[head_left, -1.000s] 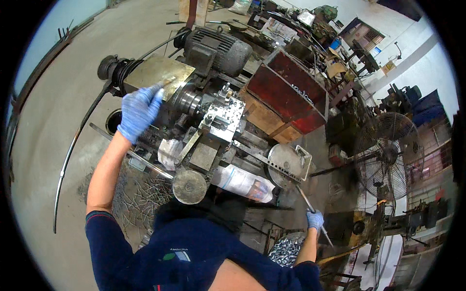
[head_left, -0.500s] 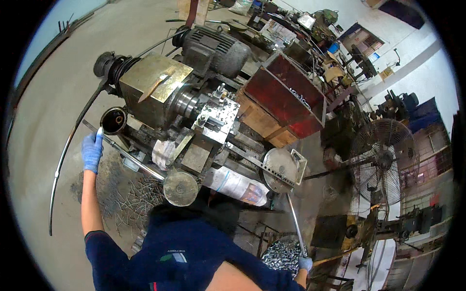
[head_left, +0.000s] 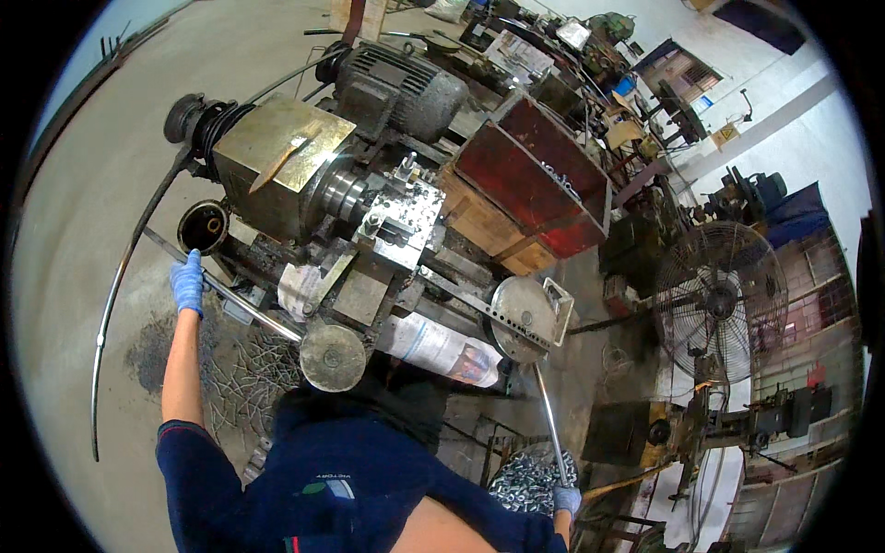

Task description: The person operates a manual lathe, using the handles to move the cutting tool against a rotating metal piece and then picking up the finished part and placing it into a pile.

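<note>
My left hand [head_left: 187,288], in a blue glove, is closed around a long metal lever [head_left: 253,311]. This bar slopes down to a round metal disc [head_left: 332,356] at the front of the machine. At the lower right my gloved right hand [head_left: 567,500] grips the lower end of a shiny steel rod [head_left: 550,410]. The rod runs up to a larger round plate [head_left: 524,309] beside a perforated bar. Between the two lies the lathe-like machine, with its chuck [head_left: 343,195] and a chip-strewn tool block [head_left: 401,221]. The fingertips of my right hand are partly hidden.
A red metal bin [head_left: 525,180] stands on wood behind the machine, near a motor [head_left: 396,92]. A container of small metal parts [head_left: 530,484] sits beside my right hand. Thin rods [head_left: 241,378] litter the floor at left. A large fan [head_left: 721,300] stands at right.
The whole view has shifted slightly, moving the machine a little left in the picture. My left hand has drawn its raised finger in closer to the lever. My right hand stays on the rod.
</note>
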{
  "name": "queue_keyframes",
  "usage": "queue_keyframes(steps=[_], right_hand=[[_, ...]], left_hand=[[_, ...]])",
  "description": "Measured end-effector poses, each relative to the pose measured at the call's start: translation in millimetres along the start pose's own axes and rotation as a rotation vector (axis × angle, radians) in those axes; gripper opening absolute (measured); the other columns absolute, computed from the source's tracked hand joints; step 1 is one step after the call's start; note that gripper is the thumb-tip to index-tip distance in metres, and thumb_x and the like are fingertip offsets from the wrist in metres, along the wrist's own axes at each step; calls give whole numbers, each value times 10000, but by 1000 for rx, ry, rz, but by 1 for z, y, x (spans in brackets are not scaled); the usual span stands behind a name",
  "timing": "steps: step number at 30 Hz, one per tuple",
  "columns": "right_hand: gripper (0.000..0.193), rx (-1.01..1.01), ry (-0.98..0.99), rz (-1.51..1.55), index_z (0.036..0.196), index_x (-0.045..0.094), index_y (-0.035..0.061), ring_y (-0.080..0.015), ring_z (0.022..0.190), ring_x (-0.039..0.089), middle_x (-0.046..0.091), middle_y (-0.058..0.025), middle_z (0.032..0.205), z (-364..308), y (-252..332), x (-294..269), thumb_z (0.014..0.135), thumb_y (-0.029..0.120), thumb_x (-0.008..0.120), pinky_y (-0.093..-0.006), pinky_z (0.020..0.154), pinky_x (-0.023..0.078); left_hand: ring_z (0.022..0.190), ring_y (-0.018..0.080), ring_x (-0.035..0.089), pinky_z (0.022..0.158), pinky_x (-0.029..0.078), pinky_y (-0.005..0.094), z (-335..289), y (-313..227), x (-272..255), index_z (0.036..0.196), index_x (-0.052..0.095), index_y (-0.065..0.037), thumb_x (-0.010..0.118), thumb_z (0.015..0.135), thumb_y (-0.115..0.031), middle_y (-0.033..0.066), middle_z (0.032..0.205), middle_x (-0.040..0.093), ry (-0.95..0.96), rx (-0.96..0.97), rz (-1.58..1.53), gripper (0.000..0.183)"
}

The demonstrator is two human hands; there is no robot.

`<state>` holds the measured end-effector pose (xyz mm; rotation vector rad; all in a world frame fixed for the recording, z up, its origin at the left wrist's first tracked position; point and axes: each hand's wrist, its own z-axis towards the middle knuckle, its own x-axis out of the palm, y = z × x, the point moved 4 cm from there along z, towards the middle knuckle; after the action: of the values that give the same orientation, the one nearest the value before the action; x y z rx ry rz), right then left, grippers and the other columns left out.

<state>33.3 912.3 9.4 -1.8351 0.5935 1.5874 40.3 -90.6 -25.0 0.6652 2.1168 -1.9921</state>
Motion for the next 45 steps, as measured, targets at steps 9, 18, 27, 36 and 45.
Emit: queue_keyframes(steps=[9, 18, 27, 36, 45], right_hand=[[490, 7, 19, -10, 891, 656, 4, -375, 935, 587, 611, -250, 947, -8, 1, -1, 654, 431, 619, -432, 817, 471], [496, -16, 17, -19, 949, 640, 14, -381, 959, 575, 605, -247, 985, -10, -5, 5, 657, 414, 630, -433, 830, 466], [650, 111, 53, -9, 1021, 591, -36, -341, 1041, 552, 577, -252, 1076, 0, -19, 24, 610, 451, 723, -379, 875, 455], [476, 19, -79, 7, 853, 665, -6, -362, 903, 612, 630, -234, 922, -49, 21, -24, 643, 421, 671, -412, 801, 488], [497, 136, 102, -81, 950, 643, -8, -342, 981, 588, 609, -233, 1015, -40, 9, -8, 692, 416, 600, -398, 846, 470]], left_hand=[[394, 211, 514, 380, 424, 347, -9, -10, -3, 638, 488, -3, 601, 809, -425, 106, 505, 512, -24, 15, 11, 468], [366, 207, 509, 366, 423, 338, 1, 3, 1, 653, 483, -4, 614, 806, -396, 98, 491, 498, -12, -4, -40, 440], [378, 222, 520, 400, 448, 354, 8, 13, 3, 638, 494, 4, 614, 798, -416, 112, 502, 511, 8, 3, -30, 466], [424, 200, 527, 409, 434, 349, 11, 14, 1, 640, 522, 11, 624, 793, -391, 94, 506, 508, -20, 54, -68, 441], [386, 193, 492, 395, 415, 350, 11, 14, 2, 584, 515, -4, 633, 792, -376, 85, 486, 500, -36, 29, -25, 442]])
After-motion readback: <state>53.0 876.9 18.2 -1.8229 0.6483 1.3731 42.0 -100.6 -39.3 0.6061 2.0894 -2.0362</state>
